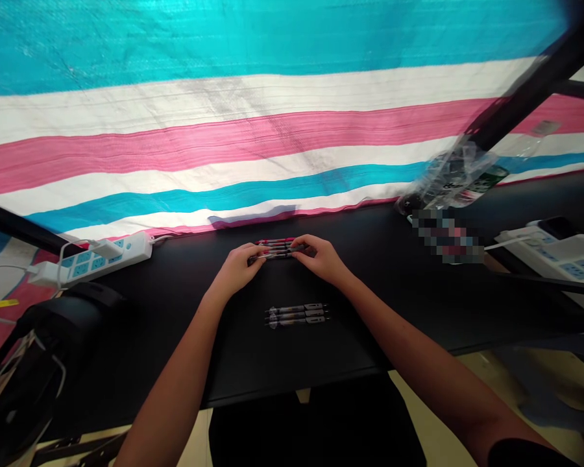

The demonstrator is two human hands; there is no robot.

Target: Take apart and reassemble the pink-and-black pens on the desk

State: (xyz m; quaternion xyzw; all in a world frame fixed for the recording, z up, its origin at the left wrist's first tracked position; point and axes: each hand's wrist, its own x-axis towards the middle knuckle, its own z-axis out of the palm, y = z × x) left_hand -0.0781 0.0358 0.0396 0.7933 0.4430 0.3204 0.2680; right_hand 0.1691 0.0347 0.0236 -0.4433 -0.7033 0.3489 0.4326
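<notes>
Toward the back of the black table point(175, 324), several slim pens point(274, 243) lie side by side, at least one of them red. My left hand point(241, 264) pinches the left end of a dark pen point(278, 254) at the near side of this row. At its other end, the thumb and fingers of my right hand point(321, 259) close on the same pen. Fingertips hide both of its ends. Nearer to me, between my forearms, a few grey-and-clear pens point(296, 315) lie parallel in a small group, touched by neither hand.
A white power strip point(102, 259) with plugged-in cables stands at the left, behind a black bag-like object point(78, 318). To the right are a clear plastic bag with a bottle point(460, 175), a blurred-out item point(448, 237) and another power strip point(559, 253). A striped tarp point(272, 136) hangs behind.
</notes>
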